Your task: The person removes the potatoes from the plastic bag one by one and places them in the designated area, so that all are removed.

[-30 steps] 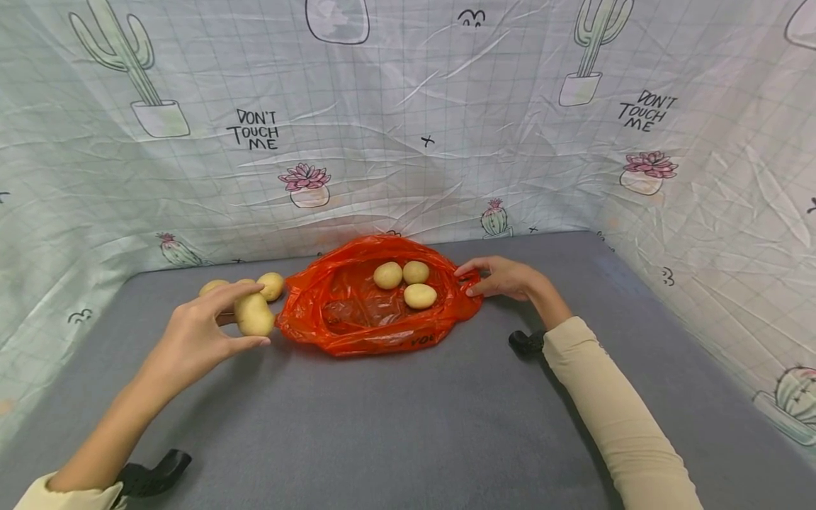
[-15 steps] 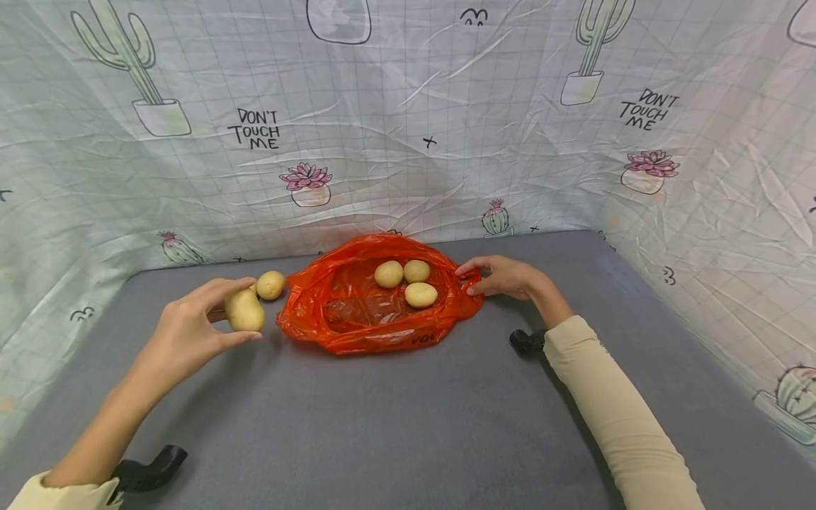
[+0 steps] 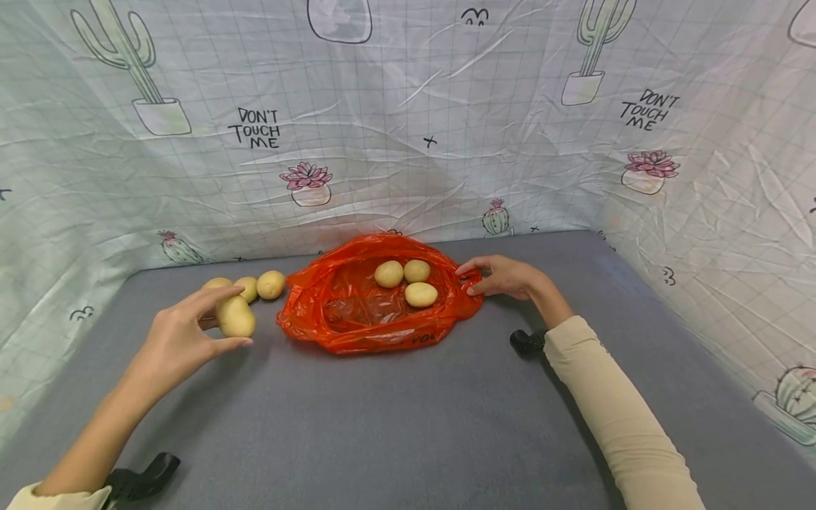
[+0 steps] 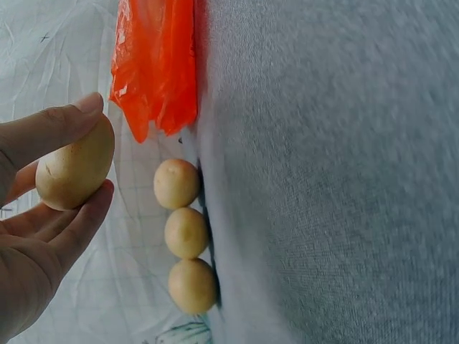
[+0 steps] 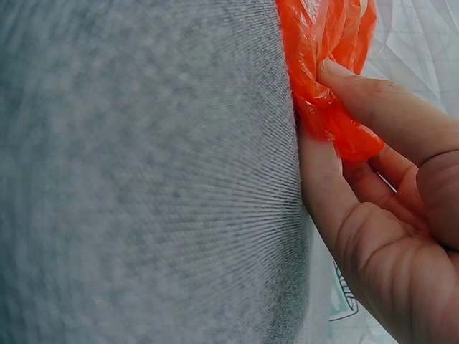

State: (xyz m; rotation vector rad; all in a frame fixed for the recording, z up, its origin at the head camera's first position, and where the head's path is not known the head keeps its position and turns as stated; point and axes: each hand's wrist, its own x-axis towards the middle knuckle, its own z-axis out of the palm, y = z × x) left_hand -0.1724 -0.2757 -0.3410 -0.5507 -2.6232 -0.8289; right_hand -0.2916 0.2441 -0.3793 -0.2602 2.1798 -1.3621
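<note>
One potato is at the left, off the table, pinched between thumb and fingers of the left hand. Three loose potatoes lie in a row behind it — just beside the open red bag, which holds three bagged potatoes. The right hand pinches the bag's right end — fingers narrowed on the plastic.

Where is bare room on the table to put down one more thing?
The widest free patch of grey tabletop lies before the red plastic bag, between the arms. Another lies right of the right sleeve. Crowded: left of the bag, where the left hand holds a potato near three more potatoes.
</note>
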